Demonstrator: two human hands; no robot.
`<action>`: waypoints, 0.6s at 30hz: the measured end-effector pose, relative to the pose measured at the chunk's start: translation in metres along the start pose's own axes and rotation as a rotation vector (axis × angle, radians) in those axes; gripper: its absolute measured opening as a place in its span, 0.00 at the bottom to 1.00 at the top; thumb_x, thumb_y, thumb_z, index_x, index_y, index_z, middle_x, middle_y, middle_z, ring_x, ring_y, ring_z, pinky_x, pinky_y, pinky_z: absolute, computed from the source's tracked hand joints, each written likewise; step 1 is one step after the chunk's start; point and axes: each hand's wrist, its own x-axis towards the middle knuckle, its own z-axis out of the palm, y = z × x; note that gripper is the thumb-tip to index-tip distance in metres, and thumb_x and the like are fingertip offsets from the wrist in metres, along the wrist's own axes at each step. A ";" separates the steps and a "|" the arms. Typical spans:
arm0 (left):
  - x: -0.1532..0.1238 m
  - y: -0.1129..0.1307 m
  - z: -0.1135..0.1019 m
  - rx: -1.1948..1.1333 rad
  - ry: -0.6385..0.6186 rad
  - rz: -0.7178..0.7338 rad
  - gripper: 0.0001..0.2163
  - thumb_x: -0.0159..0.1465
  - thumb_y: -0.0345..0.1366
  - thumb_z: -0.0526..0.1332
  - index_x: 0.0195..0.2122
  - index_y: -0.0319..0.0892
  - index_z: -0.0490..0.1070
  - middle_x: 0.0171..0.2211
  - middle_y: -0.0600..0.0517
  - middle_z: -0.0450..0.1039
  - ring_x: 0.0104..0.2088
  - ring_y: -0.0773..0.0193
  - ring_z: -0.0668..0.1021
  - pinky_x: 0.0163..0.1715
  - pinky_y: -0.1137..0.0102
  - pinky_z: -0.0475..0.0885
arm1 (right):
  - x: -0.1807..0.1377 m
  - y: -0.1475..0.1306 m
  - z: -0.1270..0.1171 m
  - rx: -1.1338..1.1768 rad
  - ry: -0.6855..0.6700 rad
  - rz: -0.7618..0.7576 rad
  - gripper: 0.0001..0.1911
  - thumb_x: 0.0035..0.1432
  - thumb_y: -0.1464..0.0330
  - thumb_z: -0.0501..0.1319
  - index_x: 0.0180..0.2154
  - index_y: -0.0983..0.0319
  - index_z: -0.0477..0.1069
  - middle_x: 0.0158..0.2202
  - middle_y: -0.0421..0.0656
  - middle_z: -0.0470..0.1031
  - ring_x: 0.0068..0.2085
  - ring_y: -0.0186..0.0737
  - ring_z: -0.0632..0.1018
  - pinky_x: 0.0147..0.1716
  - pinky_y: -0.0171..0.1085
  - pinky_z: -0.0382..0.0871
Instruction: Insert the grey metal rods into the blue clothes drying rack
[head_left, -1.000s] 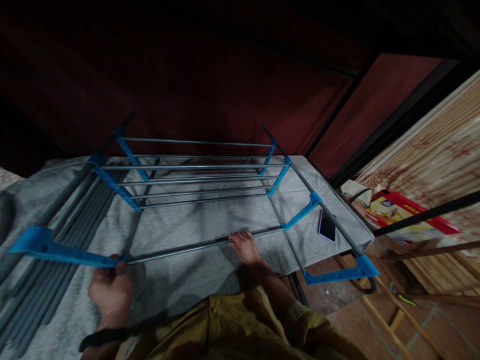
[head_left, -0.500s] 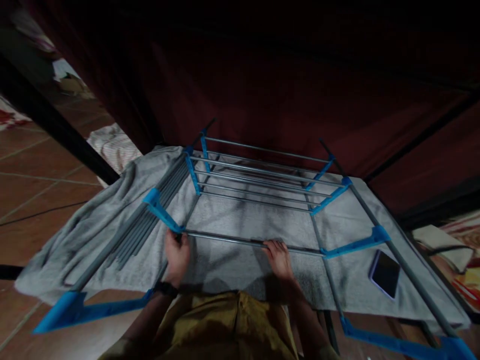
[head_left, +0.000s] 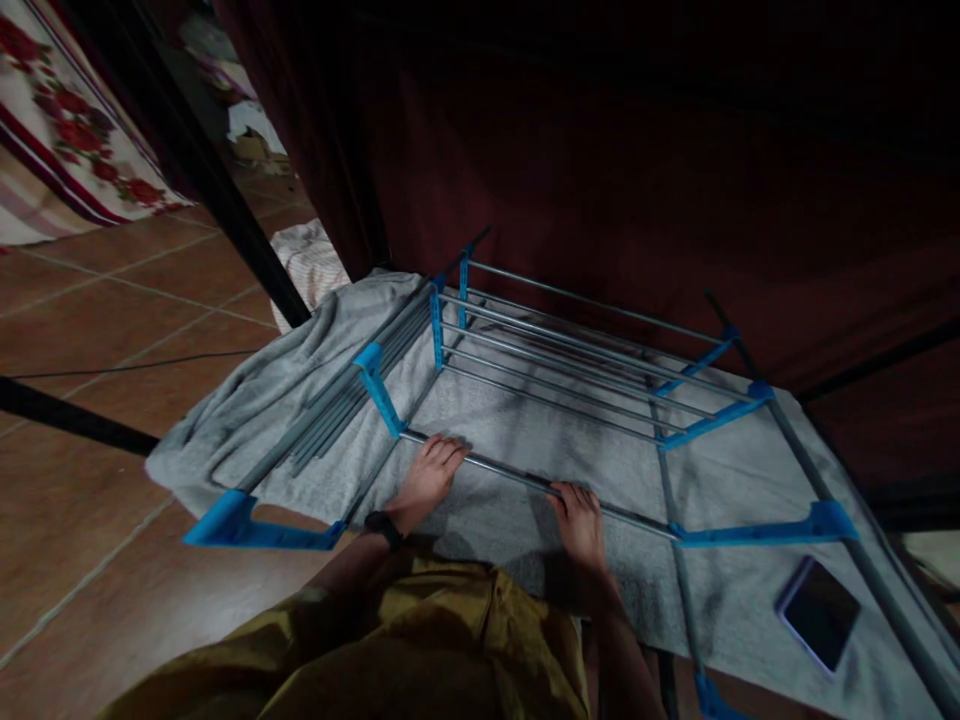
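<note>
A half-built rack of grey metal tubes joined by blue plastic brackets [head_left: 381, 388] lies on a grey blanket [head_left: 510, 540]. Across its near part runs a single metal rod [head_left: 510, 474] between a left and a right bracket [head_left: 765, 528]. My left hand [head_left: 429, 482] is wrapped over this rod close to its left end, a dark band on the wrist. Farther right along the same rod, my right hand [head_left: 581, 520] has its fingers curled over the top. Several thinner crossbars [head_left: 570, 345] span the far part of the rack.
Several loose grey tubes [head_left: 337, 410] lie along the left side of the rack. A phone [head_left: 819, 612] rests on the blanket at the right. Dark red cloth [head_left: 585, 180] hangs behind. Black poles [head_left: 225, 190] stand at the left above the tiled floor [head_left: 97, 320].
My left hand has moved right from the bracket corner onto the rod. My right hand stays on the rod. The view has turned left, so the rack appears shifted right.
</note>
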 end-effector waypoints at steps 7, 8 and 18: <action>0.011 -0.004 -0.002 0.009 -0.175 0.066 0.27 0.73 0.23 0.54 0.66 0.47 0.81 0.56 0.40 0.84 0.59 0.48 0.83 0.68 0.52 0.74 | -0.012 0.014 -0.010 -0.023 0.093 -0.003 0.27 0.85 0.53 0.47 0.53 0.59 0.81 0.48 0.54 0.88 0.49 0.55 0.84 0.55 0.52 0.74; 0.011 -0.005 -0.003 0.019 -0.190 0.064 0.27 0.73 0.22 0.54 0.67 0.48 0.81 0.56 0.41 0.83 0.59 0.49 0.82 0.68 0.53 0.74 | -0.015 0.018 -0.012 -0.033 0.115 -0.003 0.28 0.84 0.51 0.47 0.53 0.59 0.81 0.47 0.55 0.88 0.48 0.56 0.84 0.54 0.52 0.73; 0.006 -0.007 -0.003 0.144 -0.236 0.139 0.31 0.74 0.20 0.52 0.75 0.47 0.73 0.55 0.42 0.79 0.59 0.51 0.79 0.68 0.53 0.72 | -0.022 0.039 -0.016 0.019 0.162 -0.030 0.29 0.83 0.45 0.49 0.47 0.56 0.81 0.43 0.50 0.87 0.45 0.52 0.83 0.50 0.48 0.71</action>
